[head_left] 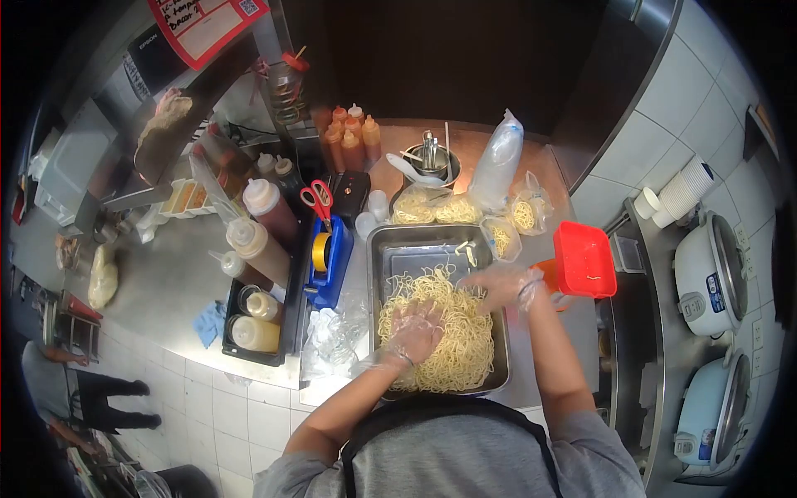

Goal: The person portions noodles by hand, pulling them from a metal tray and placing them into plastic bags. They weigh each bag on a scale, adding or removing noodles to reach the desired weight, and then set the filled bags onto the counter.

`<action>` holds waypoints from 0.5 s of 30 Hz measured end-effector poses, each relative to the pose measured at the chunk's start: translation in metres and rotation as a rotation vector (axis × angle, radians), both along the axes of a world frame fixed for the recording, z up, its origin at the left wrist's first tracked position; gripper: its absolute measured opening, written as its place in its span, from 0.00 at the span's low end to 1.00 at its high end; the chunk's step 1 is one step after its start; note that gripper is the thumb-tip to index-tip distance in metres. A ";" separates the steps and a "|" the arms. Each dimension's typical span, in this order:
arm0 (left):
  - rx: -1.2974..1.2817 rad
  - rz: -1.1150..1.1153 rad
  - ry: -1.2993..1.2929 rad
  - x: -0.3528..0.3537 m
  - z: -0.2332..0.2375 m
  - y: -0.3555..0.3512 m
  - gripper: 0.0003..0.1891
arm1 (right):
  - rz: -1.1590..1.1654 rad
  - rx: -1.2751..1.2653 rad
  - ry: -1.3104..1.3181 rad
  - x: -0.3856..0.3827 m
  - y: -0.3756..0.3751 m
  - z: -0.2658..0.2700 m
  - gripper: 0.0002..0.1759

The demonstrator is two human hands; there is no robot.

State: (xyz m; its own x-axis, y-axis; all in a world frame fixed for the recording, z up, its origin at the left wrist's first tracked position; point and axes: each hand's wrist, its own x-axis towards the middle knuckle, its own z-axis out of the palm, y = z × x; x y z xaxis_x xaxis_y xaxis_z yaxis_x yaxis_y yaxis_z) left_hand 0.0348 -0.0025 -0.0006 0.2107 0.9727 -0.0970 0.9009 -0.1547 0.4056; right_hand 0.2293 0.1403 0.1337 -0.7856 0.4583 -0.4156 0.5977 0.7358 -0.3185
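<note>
A deep metal tray holds a large heap of pale noodles. My left hand, in a clear plastic glove, lies on the left part of the heap with its fingers spread. My right hand, gloved too, is over the tray's right edge beside the noodles; its fingers are somewhat blurred but look apart. A few loose noodles lie near the tray's far end. Bags of noodles rest just behind the tray. To its right stands a red plastic container.
Left of the tray are a blue tape dispenser, red-handled scissors and several sauce bottles. A metal pot with utensils stands behind. Rice cookers line the right side. Another person stands at the far left.
</note>
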 end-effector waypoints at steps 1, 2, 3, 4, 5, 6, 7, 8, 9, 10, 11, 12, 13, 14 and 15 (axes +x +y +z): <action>-0.009 0.007 -0.007 0.000 0.000 -0.002 0.27 | -0.054 0.033 0.018 -0.008 0.010 -0.003 0.27; 0.008 0.008 -0.003 -0.001 -0.002 -0.002 0.27 | -0.108 0.068 0.037 -0.016 0.022 -0.013 0.25; 0.026 0.007 0.002 0.000 -0.005 -0.002 0.27 | -0.164 0.105 0.056 -0.024 0.029 -0.027 0.23; 0.044 0.002 0.006 0.000 -0.007 -0.001 0.26 | -0.225 0.138 0.050 -0.037 0.033 -0.048 0.21; 0.037 0.001 0.016 0.001 -0.006 -0.001 0.26 | -0.288 0.172 0.043 -0.056 0.036 -0.072 0.19; 0.032 0.002 0.026 0.001 -0.003 0.000 0.26 | -0.349 0.208 0.036 -0.067 0.039 -0.091 0.18; 0.029 0.005 0.037 0.002 -0.001 0.001 0.26 | -0.391 0.198 -0.012 -0.069 0.035 -0.102 0.19; 0.045 0.009 0.031 0.001 -0.004 0.000 0.26 | -0.430 0.187 -0.060 -0.071 0.027 -0.114 0.19; 0.062 0.014 0.027 0.001 -0.008 -0.001 0.26 | -0.468 0.176 -0.105 -0.073 0.024 -0.124 0.19; 0.078 0.019 0.024 0.000 -0.009 -0.002 0.26 | -0.467 0.159 -0.120 -0.076 0.028 -0.127 0.20; 0.095 0.024 0.024 -0.001 -0.010 -0.001 0.26 | -0.427 0.158 -0.091 -0.074 0.034 -0.129 0.20; 0.109 0.027 0.022 -0.001 -0.012 -0.003 0.26 | -0.390 0.154 -0.065 -0.070 0.041 -0.130 0.21; 0.123 0.026 0.020 0.000 -0.012 -0.004 0.26 | -0.356 0.149 -0.040 -0.065 0.043 -0.123 0.22; 0.122 0.029 0.002 0.000 -0.011 -0.003 0.26 | -0.423 0.074 0.133 -0.055 0.033 -0.090 0.22; 0.124 0.029 -0.016 -0.001 -0.010 -0.002 0.26 | -0.507 -0.078 0.212 -0.047 0.033 -0.078 0.21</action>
